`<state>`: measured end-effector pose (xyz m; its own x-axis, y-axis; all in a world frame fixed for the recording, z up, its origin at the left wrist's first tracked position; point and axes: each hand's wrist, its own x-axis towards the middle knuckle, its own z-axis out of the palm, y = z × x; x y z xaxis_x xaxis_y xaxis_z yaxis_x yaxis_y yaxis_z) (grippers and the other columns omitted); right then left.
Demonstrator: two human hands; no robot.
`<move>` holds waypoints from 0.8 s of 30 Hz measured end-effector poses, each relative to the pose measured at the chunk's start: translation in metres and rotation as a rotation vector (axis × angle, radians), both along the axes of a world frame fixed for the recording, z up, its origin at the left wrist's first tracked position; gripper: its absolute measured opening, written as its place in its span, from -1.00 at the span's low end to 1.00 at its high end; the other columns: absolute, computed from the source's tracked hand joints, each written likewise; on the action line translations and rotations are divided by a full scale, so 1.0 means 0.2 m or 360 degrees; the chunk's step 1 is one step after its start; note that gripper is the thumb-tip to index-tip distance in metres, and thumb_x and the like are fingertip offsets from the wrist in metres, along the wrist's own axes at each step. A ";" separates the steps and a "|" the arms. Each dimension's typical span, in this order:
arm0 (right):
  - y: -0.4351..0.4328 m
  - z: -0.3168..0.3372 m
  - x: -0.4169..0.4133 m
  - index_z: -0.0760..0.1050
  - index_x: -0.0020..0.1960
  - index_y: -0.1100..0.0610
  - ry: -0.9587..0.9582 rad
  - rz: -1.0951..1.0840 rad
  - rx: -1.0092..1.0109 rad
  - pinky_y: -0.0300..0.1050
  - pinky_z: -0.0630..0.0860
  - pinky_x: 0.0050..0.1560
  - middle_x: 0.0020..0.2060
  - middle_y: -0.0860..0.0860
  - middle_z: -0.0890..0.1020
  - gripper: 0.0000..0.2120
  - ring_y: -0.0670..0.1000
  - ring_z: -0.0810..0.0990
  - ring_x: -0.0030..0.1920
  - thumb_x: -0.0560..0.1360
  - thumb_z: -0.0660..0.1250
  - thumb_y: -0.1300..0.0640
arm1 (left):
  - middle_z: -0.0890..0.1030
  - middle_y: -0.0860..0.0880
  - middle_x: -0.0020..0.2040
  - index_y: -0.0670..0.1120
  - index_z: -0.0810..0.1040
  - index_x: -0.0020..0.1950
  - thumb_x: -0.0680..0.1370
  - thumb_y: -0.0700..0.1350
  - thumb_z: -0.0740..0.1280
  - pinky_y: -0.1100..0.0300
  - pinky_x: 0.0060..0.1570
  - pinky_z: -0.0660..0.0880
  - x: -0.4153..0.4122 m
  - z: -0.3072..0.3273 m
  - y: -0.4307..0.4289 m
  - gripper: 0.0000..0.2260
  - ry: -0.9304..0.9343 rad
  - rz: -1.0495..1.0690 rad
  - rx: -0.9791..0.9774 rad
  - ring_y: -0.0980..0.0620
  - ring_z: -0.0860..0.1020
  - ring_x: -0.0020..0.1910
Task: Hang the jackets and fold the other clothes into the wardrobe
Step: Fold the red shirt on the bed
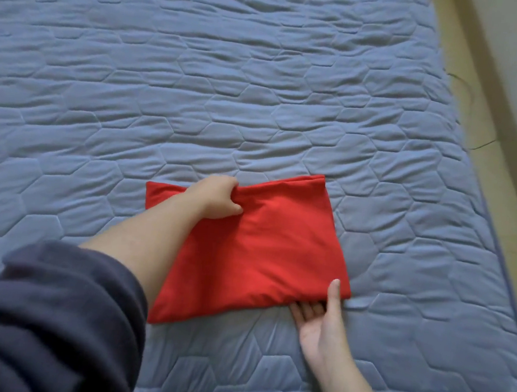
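Lying folded near the 6 o'clock edge of the blue mattress (259, 87), the red garment (262, 245) looks light, soft and floppy, best lifted from opposite edges. The left hand (217, 197) bunches its 11 o'clock edge in curled fingers. The right hand (318, 321) pinches the 5 o'clock corner, fingers (307, 309) underneath, thumb on top.

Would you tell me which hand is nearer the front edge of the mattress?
Right. The right hand pinches the red garment at its near corner, close to the mattress front edge; the left hand grips the far edge, farther back.
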<state>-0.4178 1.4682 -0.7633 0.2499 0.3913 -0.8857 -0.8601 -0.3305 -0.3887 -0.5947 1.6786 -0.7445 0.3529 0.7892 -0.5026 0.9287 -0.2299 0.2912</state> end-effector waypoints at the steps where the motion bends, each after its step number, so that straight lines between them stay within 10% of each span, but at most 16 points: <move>1: -0.01 0.00 -0.07 0.51 0.18 0.08 0.0122 0.0022 -0.0010 -0.11 0.63 -0.31 -0.13 0.06 0.68 -0.26 0.05 0.65 -0.12 0.08 0.59 -0.18 | 0.56 -0.14 0.13 -0.10 0.48 0.02 0.46 0.04 0.39 0.15 -0.09 0.35 0.00 0.01 0.02 -0.73 0.0002 -0.0007 -0.0070 -0.13 0.50 0.11; 8: 0.04 0.06 -0.46 0.53 0.08 0.18 0.0263 0.0217 -0.0067 -0.03 0.59 -0.16 -0.07 0.13 0.70 -0.76 0.08 0.65 -0.08 0.43 0.40 0.32 | 0.62 -0.03 -0.04 -0.05 0.57 0.01 0.48 0.03 0.41 0.18 -0.14 0.45 -0.08 0.13 0.01 -0.80 -0.0219 0.0265 -0.0582 0.01 0.56 -0.11; 17: 0.57 0.56 -0.03 0.56 0.01 0.13 -0.0411 0.0738 0.0200 -0.23 0.48 -0.24 -0.12 0.05 0.66 -0.87 -0.05 0.59 -0.25 0.47 0.38 0.25 | 0.60 0.06 -0.22 -0.04 0.59 0.05 0.52 -0.27 0.30 0.29 -0.29 0.40 -0.28 0.65 0.05 -0.81 -0.1126 0.1052 -0.0900 0.18 0.53 -0.29; 24: 0.90 1.02 0.15 0.54 -0.04 0.04 -0.0920 0.1272 0.0662 -0.49 0.41 -0.34 -0.12 -0.16 0.64 -0.96 -0.36 0.57 -0.25 0.51 0.36 0.12 | 0.64 0.03 -0.08 -0.07 0.58 0.09 0.39 0.02 0.47 0.21 -0.11 0.42 -0.22 0.93 0.05 -0.68 -0.1625 0.1390 -0.0528 0.14 0.57 -0.15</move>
